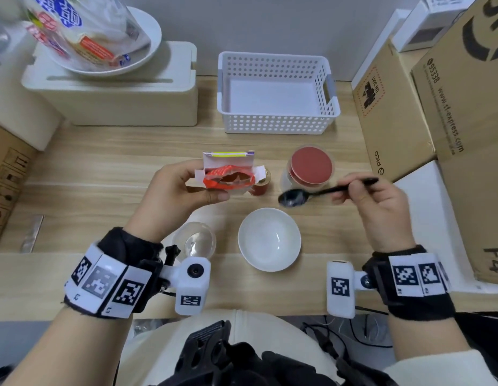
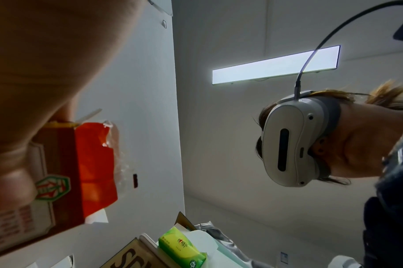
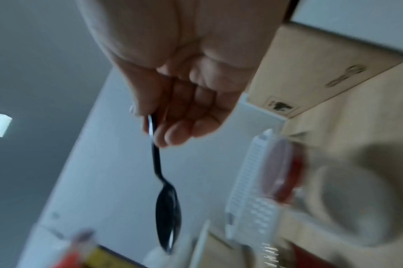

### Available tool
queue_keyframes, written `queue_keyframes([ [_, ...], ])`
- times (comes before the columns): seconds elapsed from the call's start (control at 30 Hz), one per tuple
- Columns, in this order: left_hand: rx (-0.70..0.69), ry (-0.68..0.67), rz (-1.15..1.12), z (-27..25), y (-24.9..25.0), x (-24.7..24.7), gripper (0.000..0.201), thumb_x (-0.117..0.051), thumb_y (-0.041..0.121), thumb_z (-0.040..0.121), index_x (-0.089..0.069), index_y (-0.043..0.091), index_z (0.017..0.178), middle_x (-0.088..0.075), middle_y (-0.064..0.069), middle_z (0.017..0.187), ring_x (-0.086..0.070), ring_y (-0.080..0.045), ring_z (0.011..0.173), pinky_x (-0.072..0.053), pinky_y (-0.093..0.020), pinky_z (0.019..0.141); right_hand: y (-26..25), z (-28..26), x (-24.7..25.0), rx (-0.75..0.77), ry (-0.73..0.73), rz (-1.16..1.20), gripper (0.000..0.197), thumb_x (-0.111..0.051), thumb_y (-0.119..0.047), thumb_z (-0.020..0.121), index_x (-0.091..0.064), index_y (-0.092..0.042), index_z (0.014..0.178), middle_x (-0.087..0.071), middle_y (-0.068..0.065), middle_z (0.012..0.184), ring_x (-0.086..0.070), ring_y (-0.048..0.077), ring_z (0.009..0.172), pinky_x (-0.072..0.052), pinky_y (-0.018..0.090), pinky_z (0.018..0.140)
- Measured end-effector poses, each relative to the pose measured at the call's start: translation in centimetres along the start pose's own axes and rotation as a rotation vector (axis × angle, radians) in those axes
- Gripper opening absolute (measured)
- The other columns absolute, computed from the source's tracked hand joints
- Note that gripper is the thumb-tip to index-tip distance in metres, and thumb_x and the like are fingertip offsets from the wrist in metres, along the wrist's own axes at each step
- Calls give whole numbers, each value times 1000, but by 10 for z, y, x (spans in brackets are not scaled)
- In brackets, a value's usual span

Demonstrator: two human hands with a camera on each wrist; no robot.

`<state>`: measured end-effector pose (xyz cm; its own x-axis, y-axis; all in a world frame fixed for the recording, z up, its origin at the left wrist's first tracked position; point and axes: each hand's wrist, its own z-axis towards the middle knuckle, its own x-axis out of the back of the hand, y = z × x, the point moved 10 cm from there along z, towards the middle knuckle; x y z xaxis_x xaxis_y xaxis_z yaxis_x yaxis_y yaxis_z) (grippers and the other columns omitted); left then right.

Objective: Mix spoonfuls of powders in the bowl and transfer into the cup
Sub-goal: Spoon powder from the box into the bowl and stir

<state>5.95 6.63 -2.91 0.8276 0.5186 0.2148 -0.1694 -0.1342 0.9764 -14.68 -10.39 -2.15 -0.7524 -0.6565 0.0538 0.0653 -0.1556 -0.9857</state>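
we are holding the open powder box (image 1: 228, 174) in our left hand (image 1: 175, 196), fingers and thumb curled around its side, with the torn red inner bag (image 1: 228, 181) gaping toward us. from the left wrist view the box (image 2: 58, 172) is showing a green and red hexagonal emblem, and the writing below it is too blurred for us to read. we are pinching the black spoon (image 1: 311, 194) by its handle in our right hand (image 1: 378, 201), fingers curled over it, the spoon's hollow pointing toward the left hand and looking bare. the white bowl (image 1: 269, 239) is sitting between our two hands and nearer our body, below the spoon's tip. the clear cup (image 1: 194, 240) is lying just beneath our left wrist, beside the bowl. a jar with a red lid (image 1: 310, 168) is standing just beyond the spoon, and a small red jar (image 1: 260, 183) is peeking out behind the box. beyond both hands a white perforated basket (image 1: 275, 121) is resting. past our right hand, cardboard boxes (image 1: 442, 107) are reading "pico", "95338" and "www.sf-express.com", with "f4" nearer us.
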Motion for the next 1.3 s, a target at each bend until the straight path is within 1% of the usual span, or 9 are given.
queue_keyframes([
  [0.17,-3,-27,17,-1,1,-5,41,-75,-3,65,-68,29,91,-71,25,83,-65,4,84,-49,-10,71,-74,4,-21,285,20,99,17,-59,-41,82,-67,-27,86,-70,-10,77,-66,13,68,-51,30,69],
  [0.33,22,-30,39,-1,-1,-7,42,-77,-3,64,-69,29,89,-71,25,80,-64,6,76,-48,-7,69,-93,1,-57,351,-171,-6,11,-55,-27,86,-64,-20,88,-67,-19,84,-66,10,74,-50,21,71],
  [0.43,42,-22,93,-2,-4,-5,40,-80,5,64,-70,43,76,-72,19,82,-64,2,79,-53,-19,74,-92,-1,-68,374,-238,-123,17,-54,-30,88,-66,-17,87,-66,-21,86,-63,17,77,-50,25,71],
  [0.53,67,-48,116,-4,-3,-8,32,-80,17,64,-69,46,71,-72,20,83,-64,3,82,-55,-33,82,-91,-4,-83,424,-333,-250,14,-54,-21,89,-65,-12,90,-66,-9,79,-63,9,80,-47,21,73],
  [0.6,81,-61,119,-4,-2,-10,21,-79,21,64,-72,37,75,-71,23,81,-63,5,81,-54,-39,84,-93,-8,-93,488,-376,-341,13,-56,-13,87,-68,-8,87,-65,-5,82,-61,8,81,-46,19,74],
  [0.77,82,-83,87,-4,1,-15,23,-80,19,64,-70,39,70,-71,23,79,-64,5,80,-55,-34,80,-93,-11,-104,594,-413,-485,15,-57,-8,85,-69,0,88,-67,6,83,-61,14,80,-50,26,74],
  [0.93,27,-95,48,-3,9,-20,31,-79,2,64,-73,23,85,-73,4,85,-63,-7,83,-56,-26,77,-87,-5,-105,491,-412,-440,18,-55,-13,85,-69,-1,84,-69,8,77,-63,18,72,-49,33,65],
  [1.07,3,-124,49,-2,10,-25,33,-79,-2,63,-72,11,93,-73,-7,93,-63,-5,83,-50,-15,71,-80,3,-90,311,-332,-250,17,-57,-26,86,-68,-13,86,-67,-5,78,-64,10,70,-51,28,65],
  [1.3,18,-130,57,-1,9,-20,47,-79,4,64,-66,49,61,-70,25,77,-63,2,83,-55,-25,81,-75,3,-73,271,-221,-133,18,-57,-27,87,-66,-12,92,-69,-13,79,-66,13,69,-49,19,67],
])
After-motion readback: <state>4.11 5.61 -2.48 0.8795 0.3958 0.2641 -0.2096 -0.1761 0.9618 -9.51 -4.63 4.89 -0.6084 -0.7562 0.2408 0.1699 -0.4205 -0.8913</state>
